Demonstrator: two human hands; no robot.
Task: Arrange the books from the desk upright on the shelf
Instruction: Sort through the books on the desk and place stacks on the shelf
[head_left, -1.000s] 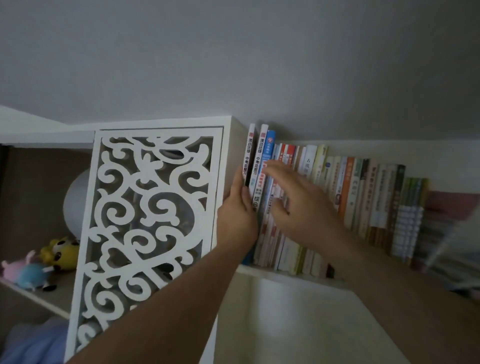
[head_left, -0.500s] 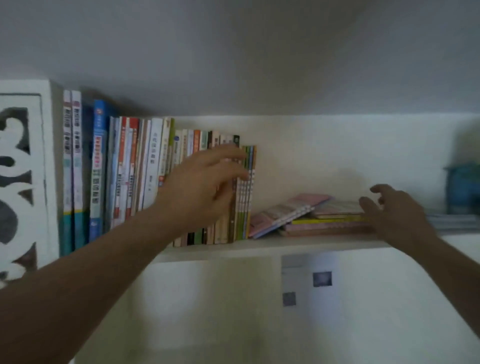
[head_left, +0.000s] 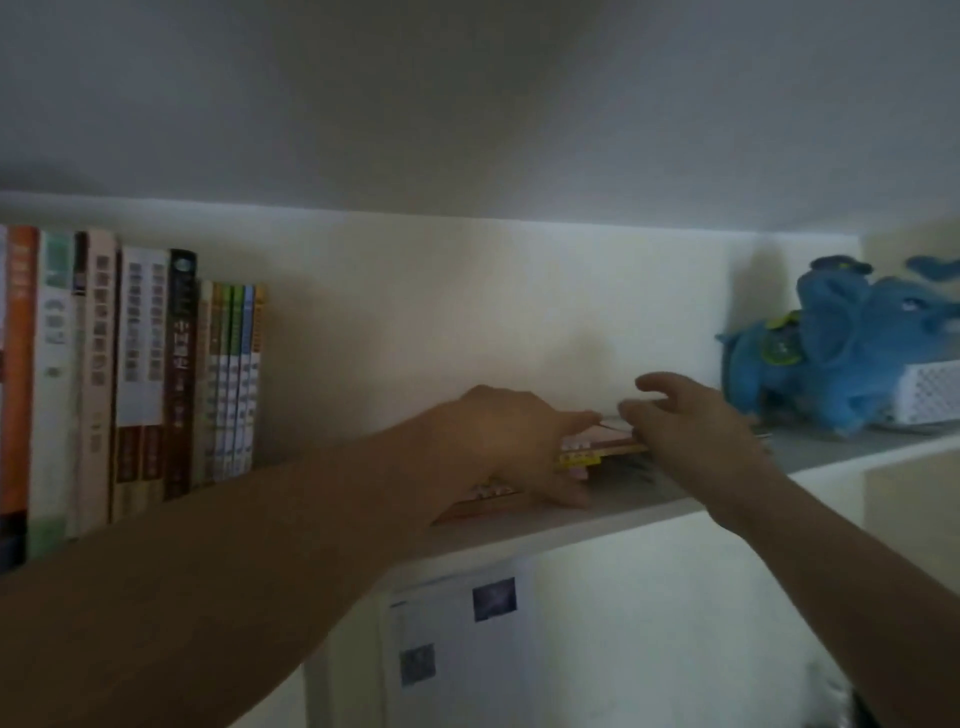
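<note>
Upright row (head_left: 156, 374) at 9 o'clock stands unsupported on its right end; could topple into the gap. Left hand (head_left: 498, 441) lies flat on the stack (head_left: 602, 449) at center, fingers together, thumb low on the shelf (head_left: 649, 512). Right hand (head_left: 696, 431) at 3 o'clock is on the stack's far end, fingers spread, not clamped. Risk: thin books splay or slip off the edge when lifted. Blue plush (head_left: 841, 358) near the right elbow could get knocked.

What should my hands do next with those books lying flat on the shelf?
Probably close both hands on the flat stack and tip it upright: the left hand and right hand already flank it, and the upright row leaves bare shelf beside it.
</note>
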